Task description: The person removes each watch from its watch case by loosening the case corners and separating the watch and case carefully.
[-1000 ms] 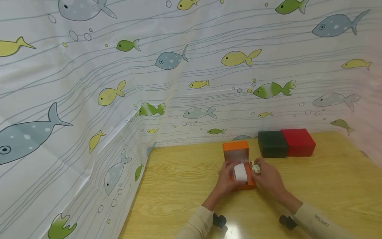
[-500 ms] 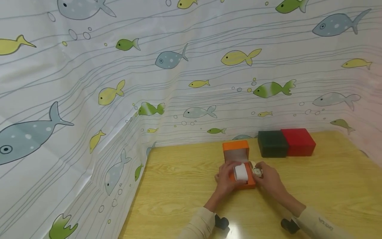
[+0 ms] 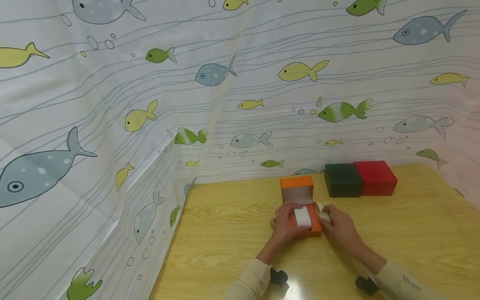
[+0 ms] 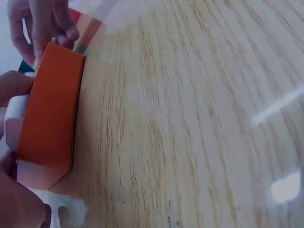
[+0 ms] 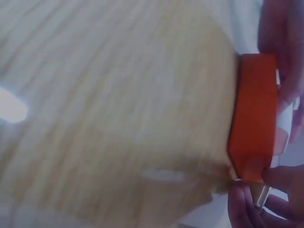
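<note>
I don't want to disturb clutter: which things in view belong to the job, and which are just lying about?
Seemingly in the job:
open orange box
white cushion, in the left hand
watch, in the right hand

Apparently just lying about:
dark green box
red box

The cushion [image 3: 303,217] lies in the box [image 3: 316,221], the watch [image 3: 325,216] just right of the box. Two cases [image 3: 359,181] stand behind, farther right.

On table [image 3: 225,225] — orange box [image 3: 298,193], green box [image 3: 342,181], red box [image 3: 375,179].
</note>
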### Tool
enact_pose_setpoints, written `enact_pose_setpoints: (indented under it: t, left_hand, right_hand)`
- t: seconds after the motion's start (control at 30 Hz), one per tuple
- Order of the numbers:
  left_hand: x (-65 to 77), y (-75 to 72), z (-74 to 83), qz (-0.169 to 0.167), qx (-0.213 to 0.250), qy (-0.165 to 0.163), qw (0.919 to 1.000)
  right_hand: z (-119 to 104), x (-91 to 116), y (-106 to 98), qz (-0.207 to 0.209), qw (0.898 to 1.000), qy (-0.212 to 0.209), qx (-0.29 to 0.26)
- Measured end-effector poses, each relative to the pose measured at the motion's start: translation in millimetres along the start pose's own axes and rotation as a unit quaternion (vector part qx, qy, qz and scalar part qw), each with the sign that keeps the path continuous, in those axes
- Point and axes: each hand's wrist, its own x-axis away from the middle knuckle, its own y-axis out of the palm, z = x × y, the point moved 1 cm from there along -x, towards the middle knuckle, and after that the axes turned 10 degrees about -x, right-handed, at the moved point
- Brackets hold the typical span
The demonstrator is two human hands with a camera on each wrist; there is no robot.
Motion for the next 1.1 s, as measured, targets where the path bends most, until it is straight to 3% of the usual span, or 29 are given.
enact_pose_setpoints:
  t: [0.17,0.43,0.67,0.93,1.1]
  left_hand:
    - [0.5,1.6,3.2,-0.008,-0.020,0.007,0.9997]
    - [4.7,1.4,2.9,-0.013,-0.026,0.020,0.9994]
    - [4.1,-1.5,-0.2,-0.010,-0.050,0.029,0.9983]
    - [1.9,-11.3,-7.4,0.023,-0.051,0.014,0.9983]
    - [0.8,-18.0,-12.3,0.061,-0.102,-0.002,0.9929]
  right_hand:
    - [4.5,4.1,0.5,-0.018,1.000,0.017,0.018]
    - [13.1,7.1,5.9,-0.041,0.998,0.038,0.002]
    - [6.8,3.8,9.4,-0.058,0.997,0.036,-0.022]
    - [0.5,-7.1,25.0,-0.052,0.998,-0.001,-0.045]
    - [-4.2,-14.6,37.1,-0.036,0.997,-0.028,-0.062]
